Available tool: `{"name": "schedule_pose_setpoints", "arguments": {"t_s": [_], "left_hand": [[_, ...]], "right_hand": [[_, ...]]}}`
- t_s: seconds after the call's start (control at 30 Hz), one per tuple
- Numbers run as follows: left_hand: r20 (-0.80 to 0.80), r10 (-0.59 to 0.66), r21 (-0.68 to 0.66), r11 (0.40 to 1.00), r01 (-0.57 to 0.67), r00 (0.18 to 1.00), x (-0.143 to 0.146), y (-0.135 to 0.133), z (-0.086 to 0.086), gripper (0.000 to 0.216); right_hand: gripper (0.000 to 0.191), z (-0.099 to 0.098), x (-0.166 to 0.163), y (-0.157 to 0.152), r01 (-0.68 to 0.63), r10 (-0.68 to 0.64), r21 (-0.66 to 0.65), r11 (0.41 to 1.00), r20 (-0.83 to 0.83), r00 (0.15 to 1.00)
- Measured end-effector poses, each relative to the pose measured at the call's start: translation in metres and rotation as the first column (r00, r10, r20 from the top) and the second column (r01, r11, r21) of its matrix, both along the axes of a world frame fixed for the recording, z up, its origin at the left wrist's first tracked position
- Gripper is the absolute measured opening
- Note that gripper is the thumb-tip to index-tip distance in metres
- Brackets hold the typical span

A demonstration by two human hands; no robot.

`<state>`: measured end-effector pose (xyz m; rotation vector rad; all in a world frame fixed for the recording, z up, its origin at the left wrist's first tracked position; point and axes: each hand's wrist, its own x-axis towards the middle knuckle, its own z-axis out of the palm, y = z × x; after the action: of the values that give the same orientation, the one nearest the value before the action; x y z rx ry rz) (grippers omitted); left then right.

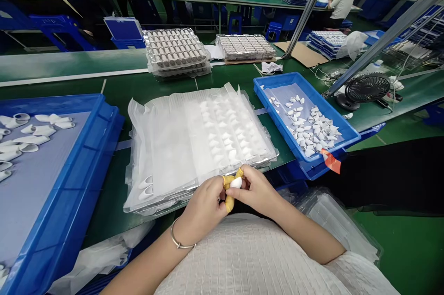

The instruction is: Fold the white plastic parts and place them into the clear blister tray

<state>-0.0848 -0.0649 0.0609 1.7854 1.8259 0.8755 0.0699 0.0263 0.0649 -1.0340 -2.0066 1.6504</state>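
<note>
A small white rounded plastic part is pinched between my two hands, just in front of my body at the bench edge. Yellow finger cots cover some fingertips. My left hand, with a bracelet at the wrist, closes on the part from the left. From the right, my right hand grips it too, its thumb lying along the near side. Just beyond my hands lies a stack of clear trays under thin translucent sheets. White parts show through on the right, and others lie at the front left corner.
On the right, a blue bin holds many small white parts. A larger blue bin with longer white pieces is at left. Filled trays, a black fan and a slanted metal post stand further back.
</note>
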Motion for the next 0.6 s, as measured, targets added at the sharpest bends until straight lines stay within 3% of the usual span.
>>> {"name": "schedule_pose_setpoints", "arguments": {"t_s": [0.07,0.23,0.3,0.47,0.53,0.6], "left_hand": [[0.069,-0.006,-0.006,1.0,0.007,0.998,0.0,-0.001,0.002,0.002],[0.158,-0.039,-0.03,0.999,0.044,0.987,-0.001,-0.003,0.007,0.013],[0.149,-0.042,-0.029,0.998,0.047,0.988,-0.001,-0.004,0.007,0.013],[0.141,-0.018,-0.075,0.997,0.029,0.99,0.0,-0.001,0.003,0.015],[0.263,0.007,-0.118,0.993,0.025,0.965,-0.001,0.0,-0.001,0.025],[0.47,0.049,-0.169,0.985,0.036,0.881,-0.003,0.0,-0.004,0.035]], "right_hand": [[0.036,-0.004,-0.002,0.001,-0.001,-0.002,-0.064,0.998,-0.06,0.998],[0.04,-0.008,-0.002,0.01,0.09,-0.131,-0.264,0.96,-0.143,0.981],[0.039,-0.006,0.001,0.011,0.092,-0.139,-0.267,0.959,-0.163,0.977],[0.036,-0.003,0.004,0.009,-0.065,0.035,-0.161,0.985,-0.18,0.983],[0.036,-0.005,0.004,0.008,-0.053,0.027,-0.148,0.987,-0.175,0.984],[0.036,-0.009,0.004,0.008,-0.016,-0.025,-0.192,0.981,-0.205,0.978]]}}
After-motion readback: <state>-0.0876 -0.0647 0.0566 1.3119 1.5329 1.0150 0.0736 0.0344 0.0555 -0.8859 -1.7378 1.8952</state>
